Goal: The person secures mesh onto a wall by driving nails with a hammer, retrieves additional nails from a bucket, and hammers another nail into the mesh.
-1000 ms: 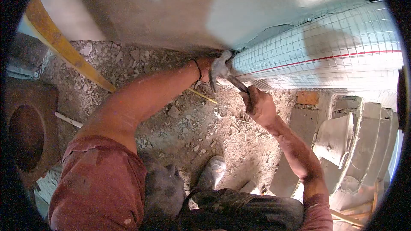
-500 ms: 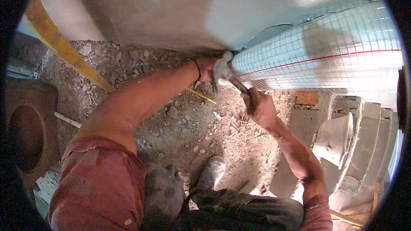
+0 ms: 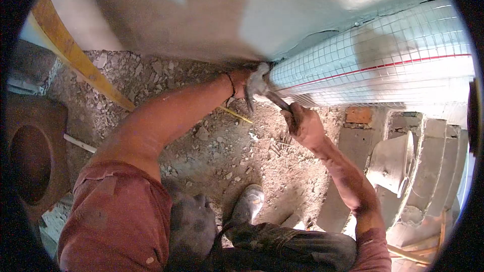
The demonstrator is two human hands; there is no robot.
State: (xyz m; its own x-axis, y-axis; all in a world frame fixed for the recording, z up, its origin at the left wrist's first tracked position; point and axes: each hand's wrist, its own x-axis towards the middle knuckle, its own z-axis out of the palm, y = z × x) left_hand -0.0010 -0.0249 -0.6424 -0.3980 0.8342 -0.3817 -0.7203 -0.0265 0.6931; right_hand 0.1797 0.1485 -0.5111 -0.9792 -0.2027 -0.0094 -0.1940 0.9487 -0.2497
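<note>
My right hand (image 3: 305,125) is wrapped round the handle of a claw hammer (image 3: 258,81). The hammer's dusty head points up and left, by the lower left end of the wire mesh (image 3: 383,55). Beside the hammer head, my left hand (image 3: 240,83) reaches to the foot of the pale wall (image 3: 212,15). Its fingers are largely hidden behind the head, so whatever they may hold is out of sight. A dark band circles my left wrist. Across the mesh runs a red line (image 3: 373,69).
Rubble (image 3: 201,156) covers the ground around my boot (image 3: 250,201). A yellow curved bar (image 3: 75,58) slants down at the left, above a brown block with a round hollow (image 3: 55,146). At right are grey step-like ledges (image 3: 433,166), a pale pan-like piece (image 3: 390,163) and an orange brick (image 3: 358,115).
The view has shifted slightly to the left. My right hand and the hammer have moved only a little, and the hammer head stays beside my left hand.
</note>
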